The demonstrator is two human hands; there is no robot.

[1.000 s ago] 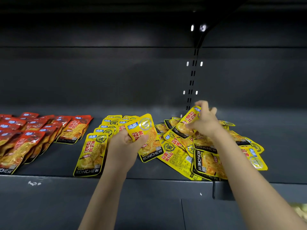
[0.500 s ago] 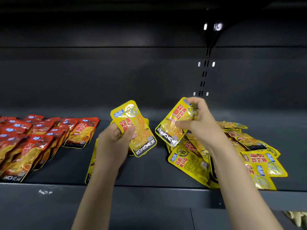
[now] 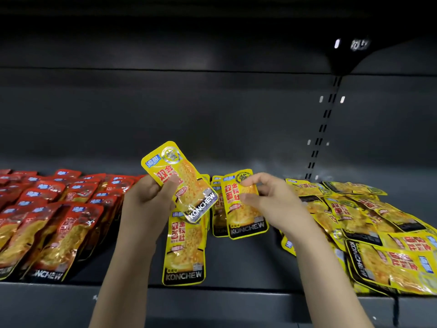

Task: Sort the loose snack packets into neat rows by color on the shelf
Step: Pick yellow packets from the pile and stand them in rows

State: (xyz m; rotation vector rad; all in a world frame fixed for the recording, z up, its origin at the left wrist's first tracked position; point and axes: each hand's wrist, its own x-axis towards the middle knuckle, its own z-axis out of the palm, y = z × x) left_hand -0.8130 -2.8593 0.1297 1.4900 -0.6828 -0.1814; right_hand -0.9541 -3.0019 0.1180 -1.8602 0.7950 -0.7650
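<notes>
1. Nearest, the shelf's front lip [image 3: 212, 301] bounds the display; the front yellow Konchew packet [image 3: 184, 252] of the left yellow row lies flat with its lower edge just beside that lip. Risk: a nudge from a forearm could slide it over the edge.

2. Rightward, the loose yellow pile [image 3: 369, 235] lies in overlapping, skewed layers reaching the lip. Risk: drawing one slick packet out may drag its neighbours forward and off the shelf.

3. Above the rows, the left hand [image 3: 147, 204] pinches a tilted yellow packet [image 3: 181, 181] by its upper corner between thumb and fingers, clear of the shelf. Risk: a corner grip on glossy film may slip or let the packet swing.

4. Beside it, the right hand [image 3: 272, 202] grips a second yellow packet [image 3: 243, 207], thumb and fingers closed on its right edge, over the right yellow row [image 3: 218, 209]. Risk: set down askew, it would break the row's alignment.

5. Farther left, the red packet rows [image 3: 59, 209] lie just beside the left hand. Risk: a yellow packet released too far left would mix the colours.
</notes>
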